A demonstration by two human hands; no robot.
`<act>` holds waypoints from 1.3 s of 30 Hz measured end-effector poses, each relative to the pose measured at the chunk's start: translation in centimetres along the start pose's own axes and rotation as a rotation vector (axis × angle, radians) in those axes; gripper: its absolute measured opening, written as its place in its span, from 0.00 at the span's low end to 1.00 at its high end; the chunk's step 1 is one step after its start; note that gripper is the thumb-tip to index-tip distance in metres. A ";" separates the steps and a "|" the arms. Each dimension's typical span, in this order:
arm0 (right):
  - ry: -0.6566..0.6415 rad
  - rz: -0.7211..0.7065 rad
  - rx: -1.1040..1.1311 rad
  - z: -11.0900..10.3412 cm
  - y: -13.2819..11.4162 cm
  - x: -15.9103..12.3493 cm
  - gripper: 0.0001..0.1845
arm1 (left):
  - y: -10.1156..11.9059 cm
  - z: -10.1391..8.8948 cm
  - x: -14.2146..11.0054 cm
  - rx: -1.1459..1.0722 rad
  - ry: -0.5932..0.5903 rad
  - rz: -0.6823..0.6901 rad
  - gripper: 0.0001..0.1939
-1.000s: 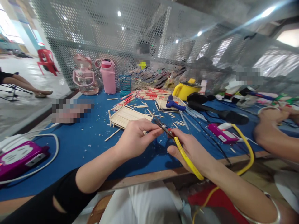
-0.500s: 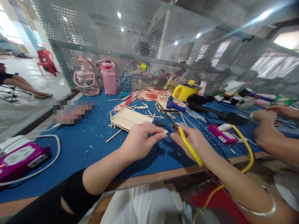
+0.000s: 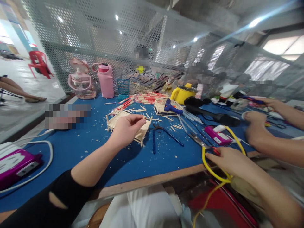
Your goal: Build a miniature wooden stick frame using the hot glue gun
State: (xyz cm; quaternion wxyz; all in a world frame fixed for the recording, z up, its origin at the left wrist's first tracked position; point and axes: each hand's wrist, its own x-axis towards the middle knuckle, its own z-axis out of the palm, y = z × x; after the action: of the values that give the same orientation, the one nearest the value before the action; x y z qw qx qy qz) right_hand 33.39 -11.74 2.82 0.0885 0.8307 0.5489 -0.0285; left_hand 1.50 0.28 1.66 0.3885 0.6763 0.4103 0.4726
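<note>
Your left hand (image 3: 125, 129) has moved left and farther away, and your right hand (image 3: 229, 161) has taken the scissors (image 3: 198, 140) off to the right. At the near left, a purple plug box (image 3: 29, 163) sits on the blue worktop (image 3: 147, 166). The tall pink bottle (image 3: 106, 81) stands far back. Then comes the flat stick frame (image 3: 117, 117), partly behind your left hand. Your left fingers pinch a small bit of wood (image 3: 144, 117) over it. Blue-handled pliers (image 3: 175, 137) lie just right of the frame. At the near right, your right fingers touch the scissors' handle; I can't tell if they grip it.
</note>
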 end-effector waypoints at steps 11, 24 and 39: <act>0.002 -0.026 -0.140 -1.3 -5.2 5.7 0.33 | -0.5 0.0 0.2 0.021 -0.018 -0.054 0.15; -0.022 0.007 -0.087 -1.5 -3.5 6.6 0.34 | -0.1 0.2 -0.3 0.053 -0.024 -0.038 0.16; 0.117 -0.265 -0.085 -3.7 -5.8 3.9 0.22 | -0.9 0.2 0.0 0.069 -0.020 -0.003 0.16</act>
State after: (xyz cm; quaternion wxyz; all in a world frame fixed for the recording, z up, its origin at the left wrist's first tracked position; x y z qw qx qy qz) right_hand 29.45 -5.34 5.18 0.0870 0.7468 0.6586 0.0320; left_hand 1.49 0.59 0.82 0.3697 0.6932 0.4236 0.4509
